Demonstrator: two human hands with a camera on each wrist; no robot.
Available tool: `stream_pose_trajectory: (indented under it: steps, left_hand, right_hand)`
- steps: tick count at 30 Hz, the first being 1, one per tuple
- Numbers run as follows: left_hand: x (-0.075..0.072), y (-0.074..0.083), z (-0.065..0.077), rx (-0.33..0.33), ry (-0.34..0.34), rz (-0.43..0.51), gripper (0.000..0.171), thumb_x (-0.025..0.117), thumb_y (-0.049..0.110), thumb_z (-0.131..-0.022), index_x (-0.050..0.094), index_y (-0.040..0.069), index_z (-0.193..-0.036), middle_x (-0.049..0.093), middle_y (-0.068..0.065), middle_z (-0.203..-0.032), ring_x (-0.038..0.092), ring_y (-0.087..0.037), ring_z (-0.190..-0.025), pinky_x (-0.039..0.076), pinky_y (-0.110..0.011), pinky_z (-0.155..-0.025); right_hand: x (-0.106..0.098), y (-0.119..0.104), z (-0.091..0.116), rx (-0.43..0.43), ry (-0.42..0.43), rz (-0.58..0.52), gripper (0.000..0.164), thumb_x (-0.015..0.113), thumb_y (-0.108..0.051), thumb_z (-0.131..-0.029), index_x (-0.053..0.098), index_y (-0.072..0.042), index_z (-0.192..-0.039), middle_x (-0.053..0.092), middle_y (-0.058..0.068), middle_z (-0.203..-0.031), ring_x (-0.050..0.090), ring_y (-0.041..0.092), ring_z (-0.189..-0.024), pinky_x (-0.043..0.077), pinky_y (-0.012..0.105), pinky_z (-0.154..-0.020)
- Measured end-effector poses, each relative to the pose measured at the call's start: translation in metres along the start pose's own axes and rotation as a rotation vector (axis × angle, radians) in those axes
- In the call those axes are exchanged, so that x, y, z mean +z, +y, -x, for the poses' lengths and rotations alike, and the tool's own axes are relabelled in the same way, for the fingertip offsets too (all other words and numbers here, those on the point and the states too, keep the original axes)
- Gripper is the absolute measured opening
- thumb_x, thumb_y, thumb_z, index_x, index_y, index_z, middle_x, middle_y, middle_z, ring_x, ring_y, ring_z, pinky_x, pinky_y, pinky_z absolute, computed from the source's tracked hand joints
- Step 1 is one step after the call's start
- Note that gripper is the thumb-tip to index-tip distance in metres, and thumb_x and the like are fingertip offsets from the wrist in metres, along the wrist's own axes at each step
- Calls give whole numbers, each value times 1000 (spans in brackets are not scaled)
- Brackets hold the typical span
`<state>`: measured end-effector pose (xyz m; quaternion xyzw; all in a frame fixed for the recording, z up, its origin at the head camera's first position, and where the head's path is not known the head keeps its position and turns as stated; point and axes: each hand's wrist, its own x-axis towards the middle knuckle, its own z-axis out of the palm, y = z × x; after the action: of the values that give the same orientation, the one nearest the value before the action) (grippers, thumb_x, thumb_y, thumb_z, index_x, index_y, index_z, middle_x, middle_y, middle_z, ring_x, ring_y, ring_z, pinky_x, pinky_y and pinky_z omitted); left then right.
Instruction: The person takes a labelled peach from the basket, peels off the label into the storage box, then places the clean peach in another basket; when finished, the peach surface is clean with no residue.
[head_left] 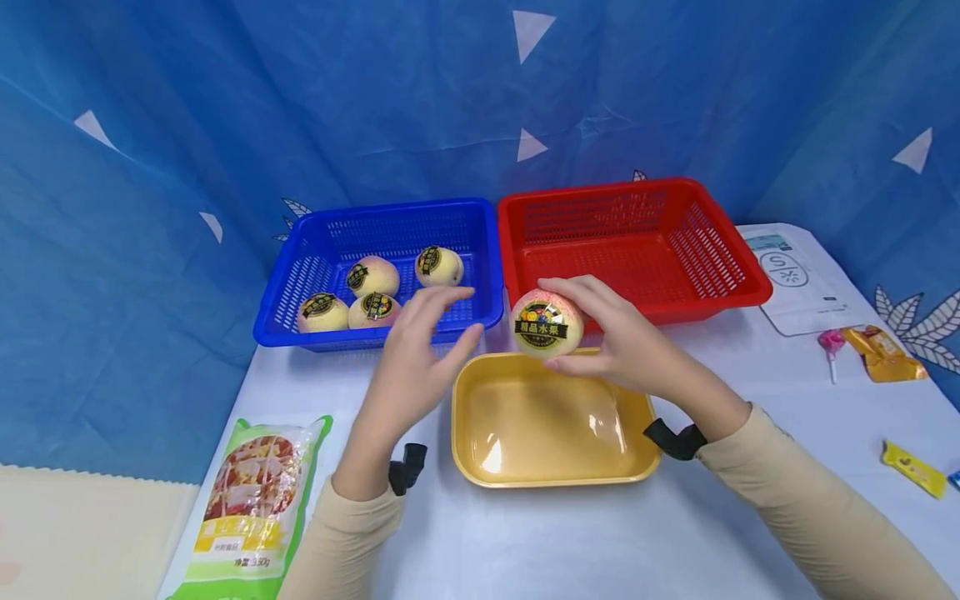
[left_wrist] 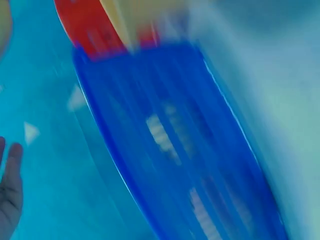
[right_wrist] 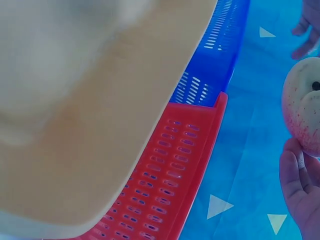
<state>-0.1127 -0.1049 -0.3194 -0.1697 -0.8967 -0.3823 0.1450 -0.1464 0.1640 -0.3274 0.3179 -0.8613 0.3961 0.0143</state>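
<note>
In the head view my right hand (head_left: 618, 333) grips a peach (head_left: 548, 324) with a black label, thumb below and fingers over the top. The peach is held above the back edge of a gold tray (head_left: 555, 477). My left hand (head_left: 420, 358) is held near the front of the blue basket (head_left: 390, 218), thumb and fingers apart, with nothing between them. Several labelled peaches (head_left: 372, 277) lie in that basket. The right wrist view shows the gripped peach (right_wrist: 302, 107) at its right edge. Blur softens the left wrist view, where only part of a hand (left_wrist: 10, 192) appears.
A red basket (head_left: 600, 250) stands beside the blue one. At left lies a green-edged food bag (head_left: 251, 500). Toward the right are a white pouch (head_left: 802, 283), a pink lollipop (head_left: 831, 342), an orange packet (head_left: 885, 354) and a yellow wrapped sweet (head_left: 913, 468).
</note>
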Motion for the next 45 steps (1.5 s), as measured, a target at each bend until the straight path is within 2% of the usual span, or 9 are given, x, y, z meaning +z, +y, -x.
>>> stream_pose_trajectory:
  steps: [3,6,13,17,22,30,32,37,45]
  left_hand:
    - [13,13,2,63,-48,73,37,64,27,-97,60,17,-132,59,0,-133,55,-18,-121,54,-39,-95]
    - [23,20,3,90,-79,99,36,64,26,-97,60,19,-133,58,3,-129,55,-13,-110,55,-34,-86]
    - [34,27,1,111,-104,82,38,62,24,-99,59,21,-137,58,1,-127,53,-14,-113,50,-36,-95]
    - [37,29,1,120,-104,74,37,63,22,-98,61,20,-135,58,-1,-125,54,-16,-113,49,-38,-97]
    - [40,31,-1,127,-107,77,31,64,20,-97,63,15,-128,59,0,-122,54,-13,-107,51,-32,-93]
    - [42,31,-4,89,-150,194,25,69,14,-94,63,12,-118,59,0,-113,58,-20,-99,55,-30,-79]
    - [42,32,-4,76,-161,215,26,70,14,-93,62,12,-117,59,0,-111,57,-18,-98,52,-28,-74]
    - [41,34,-3,41,-192,253,26,73,14,-91,62,13,-114,58,1,-107,56,-12,-96,52,-26,-74]
    - [41,37,-3,-5,-193,259,22,75,14,-89,63,13,-107,59,1,-98,54,-10,-89,51,-24,-72]
  right_hand:
    - [0,-1,3,-12,-4,-20,84,86,-24,-78,42,-24,-150,52,2,-129,55,15,-116,61,29,-83]
    - [0,-2,4,-27,-7,-8,83,86,-23,-78,43,-22,-150,52,4,-130,54,17,-118,61,31,-83]
    - [2,0,7,-35,-20,22,83,86,-23,-78,44,-24,-149,50,1,-134,52,15,-121,61,31,-84]
    - [3,2,9,-36,-22,9,83,86,-23,-77,44,-23,-149,50,2,-134,52,15,-122,61,32,-84]
    - [4,3,11,-43,-24,6,82,86,-23,-78,45,-21,-148,50,3,-135,52,16,-122,61,33,-85]
    - [2,2,16,-53,-22,118,80,87,-27,-76,48,-19,-146,52,2,-135,51,14,-123,59,37,-89]
    - [2,2,17,-62,-23,119,80,87,-26,-76,49,-17,-146,53,2,-134,52,15,-122,59,37,-89]
    - [1,1,21,-47,-38,110,81,88,-25,-75,49,-20,-145,54,1,-133,53,14,-121,59,39,-90]
    - [1,1,23,-18,-66,81,81,88,-28,-75,49,-21,-145,52,-3,-134,51,12,-123,56,40,-95]
